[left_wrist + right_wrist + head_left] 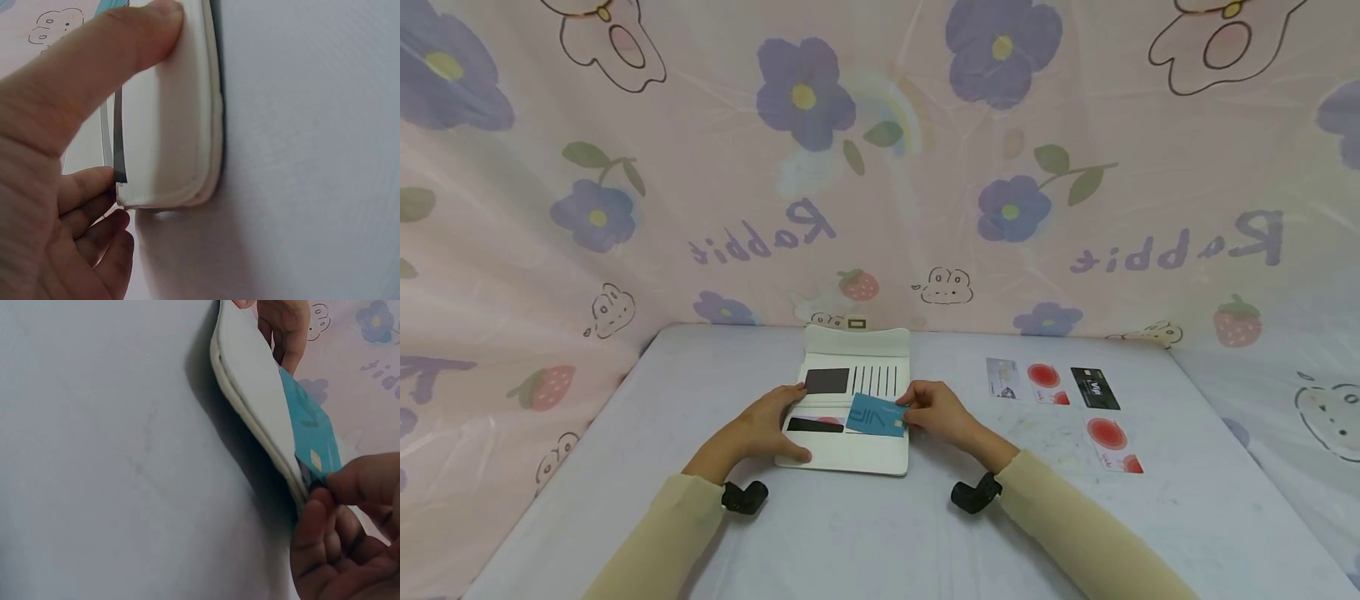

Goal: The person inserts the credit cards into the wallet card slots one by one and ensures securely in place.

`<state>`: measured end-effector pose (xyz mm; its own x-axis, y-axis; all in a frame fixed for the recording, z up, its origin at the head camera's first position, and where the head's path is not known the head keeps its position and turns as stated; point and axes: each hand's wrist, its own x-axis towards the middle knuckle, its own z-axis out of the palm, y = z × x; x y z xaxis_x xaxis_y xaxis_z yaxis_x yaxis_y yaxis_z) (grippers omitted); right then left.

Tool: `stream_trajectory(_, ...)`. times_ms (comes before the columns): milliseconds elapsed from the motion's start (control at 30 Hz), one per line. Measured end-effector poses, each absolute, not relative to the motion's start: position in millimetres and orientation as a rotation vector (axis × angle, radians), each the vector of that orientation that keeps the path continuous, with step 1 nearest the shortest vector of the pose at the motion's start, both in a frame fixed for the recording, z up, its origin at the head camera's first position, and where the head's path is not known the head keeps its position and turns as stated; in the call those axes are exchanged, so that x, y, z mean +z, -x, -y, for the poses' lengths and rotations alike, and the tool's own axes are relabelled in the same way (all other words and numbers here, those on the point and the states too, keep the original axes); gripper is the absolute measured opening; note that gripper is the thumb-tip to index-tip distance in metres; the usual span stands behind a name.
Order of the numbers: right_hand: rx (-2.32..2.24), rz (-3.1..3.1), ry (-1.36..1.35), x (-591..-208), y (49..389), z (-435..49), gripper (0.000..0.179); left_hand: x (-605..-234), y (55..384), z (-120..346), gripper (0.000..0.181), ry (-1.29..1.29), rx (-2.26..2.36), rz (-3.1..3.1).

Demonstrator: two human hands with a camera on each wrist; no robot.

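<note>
A white card wallet (857, 457) lies unfolded on the table, with slots and dark cards in its left pockets. My left hand (765, 425) grips its left side, the thumb (147, 37) across the lower panel and the fingers (94, 187) curled at the edge. In the head view my right hand (942, 412) pinches the right end of a blue card (876, 416) printed VIP. This card overlaps the lower right pocket at a slight tilt. Seen from the right wrist, thumb and forefinger hold the card's corner by its gold chip (316, 460), close to the wallet's edge.
To the right on the white table (850, 542) lie a grey card (1002, 379), a white card with a red circle (1047, 383), a black VIP card (1095, 388) and, nearer, another red-circle card (1112, 444). A patterned cloth (910, 208) hangs behind.
</note>
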<state>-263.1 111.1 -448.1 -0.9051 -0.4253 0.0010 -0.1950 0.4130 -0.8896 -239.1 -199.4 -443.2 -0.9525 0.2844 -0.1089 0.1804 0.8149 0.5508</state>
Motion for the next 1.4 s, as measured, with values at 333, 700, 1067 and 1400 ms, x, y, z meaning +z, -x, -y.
stream_trajectory(333, -1.427, -2.460, 0.589, -442.9, 262.8, -108.1, 0.015, -442.1, 238.5, 199.2, 0.114, -0.376, 0.845, -2.810)
stream_trajectory(700, -1.404, -2.470, 0.610, -438.0, 263.7, -106.8, 0.016, -443.0, 237.9, 200.5, 0.113, -0.398, 0.850, -2.792)
stream_trajectory(1067, -1.396, -2.424, 0.659, -409.5, 250.2, -104.3, 0.017, -441.9, 238.0, 200.5, 0.112, -0.401, 0.866, -2.793)
stream_trajectory(1400, -1.340, -2.456, 0.653, -435.8, 268.3, -106.1, 0.015, -441.2, 238.6, 198.6, 0.113, -0.377, 0.860, -2.800)
